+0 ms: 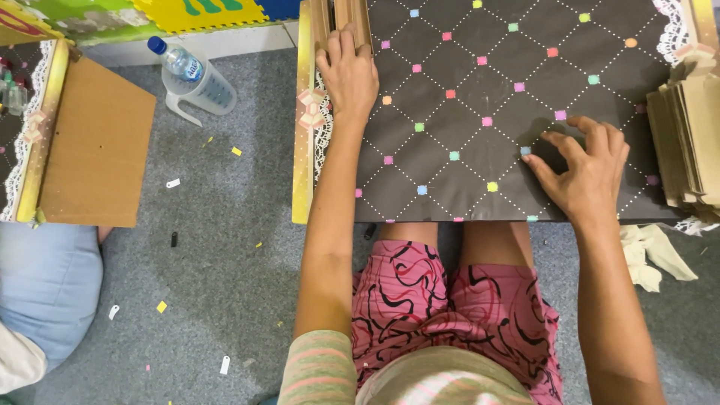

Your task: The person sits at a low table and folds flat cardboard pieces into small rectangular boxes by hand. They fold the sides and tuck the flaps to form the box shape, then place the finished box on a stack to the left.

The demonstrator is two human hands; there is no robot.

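My left hand (347, 73) reaches to the far left corner of a low table and its fingers rest on a stack of brown cardboard pieces (342, 21) standing there. My right hand (587, 166) lies on the table's dark cloth (480, 97), fingers spread and bent, fingertips pressing the surface near a blue dot. The cloth is black with dotted diamond lines and small coloured squares. Whether the left hand grips the cardboard is unclear.
A pile of brown cardboard sheets (686, 142) sits at the table's right edge. A clear jug holding a water bottle (193, 79) stands on the grey carpet. Another low table with a cardboard panel (94, 146) is at left, beside a person's knee (45, 285). Paper scraps litter the floor.
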